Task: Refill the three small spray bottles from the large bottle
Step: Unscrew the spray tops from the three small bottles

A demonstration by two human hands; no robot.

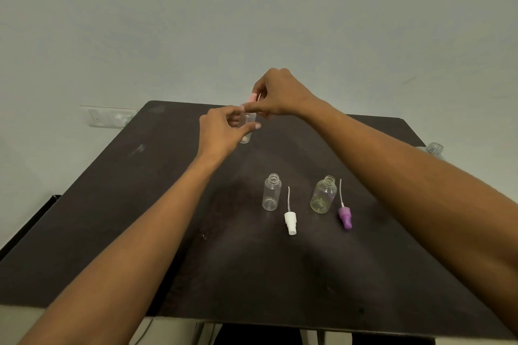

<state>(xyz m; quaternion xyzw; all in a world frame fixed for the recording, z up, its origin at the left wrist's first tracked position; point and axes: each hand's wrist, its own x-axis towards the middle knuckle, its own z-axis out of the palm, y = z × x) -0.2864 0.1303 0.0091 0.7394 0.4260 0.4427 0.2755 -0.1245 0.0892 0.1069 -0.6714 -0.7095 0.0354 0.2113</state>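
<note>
Over the far middle of the dark table, my left hand grips a small clear bottle. My right hand pinches the pink spray cap at that bottle's neck. Nearer to me stand two uncapped small bottles: a slim clear one and a rounder one with a yellowish tint. A white spray cap with its dip tube lies beside the slim bottle. A purple spray cap with its tube lies right of the rounder one. The large bottle's open neck shows past my right forearm, its body mostly hidden.
A pale wall stands behind the table, with a switch plate at the left. The table's left edge drops off beside a dark object. Its front edge runs just below my forearms.
</note>
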